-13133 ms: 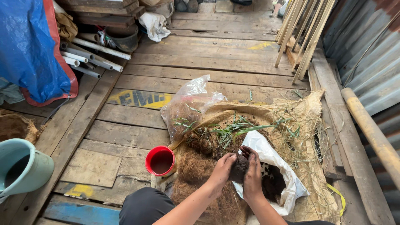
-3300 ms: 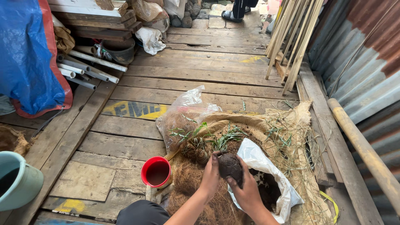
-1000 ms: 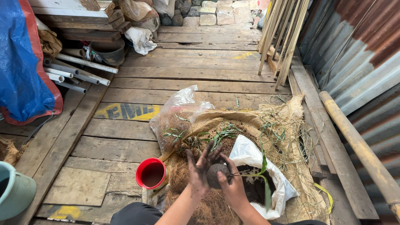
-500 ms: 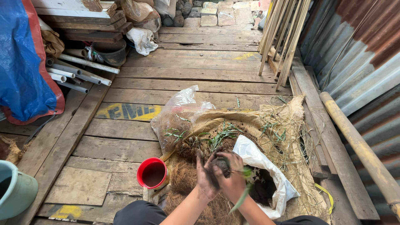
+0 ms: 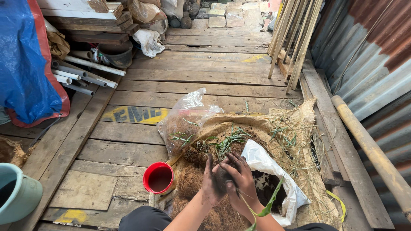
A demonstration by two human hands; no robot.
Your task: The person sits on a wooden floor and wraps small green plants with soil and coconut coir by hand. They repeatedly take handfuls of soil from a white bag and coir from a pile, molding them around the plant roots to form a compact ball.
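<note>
My left hand [image 5: 210, 183] and my right hand [image 5: 240, 183] are both dirty with dark soil and pressed together around a dark clump of soil [image 5: 223, 175]. A green leaf [image 5: 269, 204] of a small plant hangs below my right wrist. The hands hover over brown coconut fibre [image 5: 192, 194] heaped on a burlap sack [image 5: 299, 128]. A white plastic bag [image 5: 267, 164] holding dark soil lies just right of my hands. A red cup [image 5: 159, 178] stands to their left.
A clear plastic bag [image 5: 184, 117] with fibre and green sprigs [image 5: 227, 143] lies beyond my hands on the wooden plank floor [image 5: 128, 149]. A teal bucket [image 5: 19, 194] is at the left edge, with a blue tarp [image 5: 25, 64], white pipes [image 5: 81, 75], leaning sticks [image 5: 295, 38] and a corrugated metal wall [image 5: 372, 55].
My hands have closed together around the soil clump and drawn slightly nearer to me; the green leaf now hangs below my right wrist. The view has tilted a little.
</note>
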